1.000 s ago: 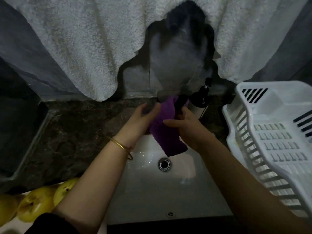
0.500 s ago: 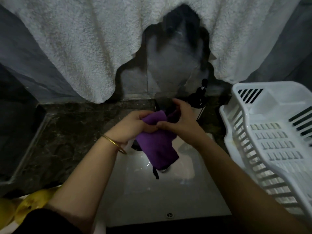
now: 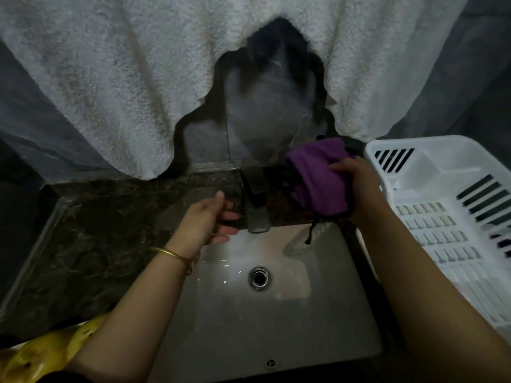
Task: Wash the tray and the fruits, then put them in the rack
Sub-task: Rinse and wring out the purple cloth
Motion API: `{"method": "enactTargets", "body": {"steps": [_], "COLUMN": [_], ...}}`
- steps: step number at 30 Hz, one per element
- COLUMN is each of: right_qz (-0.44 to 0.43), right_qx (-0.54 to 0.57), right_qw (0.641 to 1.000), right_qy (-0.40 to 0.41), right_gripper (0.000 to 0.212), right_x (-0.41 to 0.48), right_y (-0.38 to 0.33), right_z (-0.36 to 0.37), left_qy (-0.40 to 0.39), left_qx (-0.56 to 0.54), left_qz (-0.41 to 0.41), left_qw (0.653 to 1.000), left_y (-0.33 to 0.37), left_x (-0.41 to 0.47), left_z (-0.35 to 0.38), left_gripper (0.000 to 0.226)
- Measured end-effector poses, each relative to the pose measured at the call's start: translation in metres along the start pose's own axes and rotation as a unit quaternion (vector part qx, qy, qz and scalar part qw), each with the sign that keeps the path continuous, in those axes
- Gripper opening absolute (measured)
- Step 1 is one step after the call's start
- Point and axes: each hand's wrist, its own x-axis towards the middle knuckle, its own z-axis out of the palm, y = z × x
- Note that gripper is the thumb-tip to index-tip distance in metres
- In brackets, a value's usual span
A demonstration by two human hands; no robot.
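1. Grip, right hand [image 3: 356,189]: the fingers are curled round the right side of a bunched purple cloth [image 3: 320,175] and grasp it firmly. A dark cord dangles from the cloth's lower edge over the back rim of the sink [image 3: 276,327].
2. Grip, left hand [image 3: 204,222]: released, with fingers loosely extended and nothing in them. It sits just left of the tap [image 3: 255,205]. Contact with the tap cannot be confirmed.
3. Position of the cloth: at the back right corner of the counter [image 3: 96,239], between the tap and the rack [image 3: 448,233].
4. Task items: the yellow fruits [image 3: 41,352] lie at the front left corner of the counter, well apart from both hands. The tray cannot be made out in this view. The rack stands at the right edge and no washed item shows in it.
5. Assessment: washing proper appears not yet begun. No water is seen running and the basin round the drain [image 3: 259,277] holds nothing.
6. Recommended practice:
   - Keep the cloth bunched and gather the loose cord, so it does not snag on the tap or trail into the drain.
   - If the cloth is set down, place it on the counter clear of the rack.
   - Start the water with the free left hand, at moderate flow, as the basin looks shallow.
   - Bring the fruits across one at a time; being round and wet, they are likely to slip.
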Motion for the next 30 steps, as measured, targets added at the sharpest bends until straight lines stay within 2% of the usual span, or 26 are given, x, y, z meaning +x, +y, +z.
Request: {"method": "enactTargets", "body": {"steps": [2,5,8,12,15,19,21,23,26,30], "right_qz": [-0.007,-0.001,-0.006,-0.029,-0.025,0.009,0.026,0.036,0.063,0.099], "right_qx": [-0.002,-0.029,-0.084,-0.095,-0.037,0.078,0.170,0.205,0.142,0.034], "right_qw": [0.999,0.997,0.994,0.984,0.973,0.970,0.958,0.941,0.931,0.944], "right_qy": [0.048,0.066,0.073,0.150,0.225,0.229,0.229,0.267,0.330,0.314], "right_gripper": [0.034,0.034,0.023,0.031,0.045,0.048,0.045,0.048,0.059,0.067], "right_x": [0.001,0.003,0.007,0.020,0.036,0.056,0.065,0.073,0.085,0.095], "right_y": [-0.004,-0.005,-0.007,-0.012,-0.014,-0.019,-0.018,-0.014,-0.001,0.008], "right_z": [-0.008,-0.018,-0.031,-0.054,-0.079,-0.109,-0.117,-0.121,-0.126,-0.130], "left_qy": [-0.073,-0.179,-0.226,-0.184,-0.158,-0.149,-0.146,-0.142,-0.140,-0.142], "left_qx": [-0.010,-0.029,-0.068,-0.177,-0.255,-0.261,-0.250,-0.238,-0.231,-0.220], "left_qz": [-0.009,-0.031,-0.057,-0.082,-0.089,-0.094,-0.100,-0.106,-0.112,-0.115], "left_qw": [0.997,0.983,0.970,0.963,0.950,0.949,0.952,0.955,0.956,0.958], "left_y": [0.002,0.008,0.016,0.029,0.034,0.031,0.028,0.026,0.023,0.021], "left_x": [-0.002,-0.002,0.002,0.013,0.019,0.027,0.031,0.035,0.041,0.047], "left_z": [0.013,0.038,0.066,0.099,0.114,0.127,0.131,0.134,0.139,0.143], "left_gripper": [0.035,0.041,0.042,0.040,0.041,0.040,0.039,0.039,0.039,0.037]}}
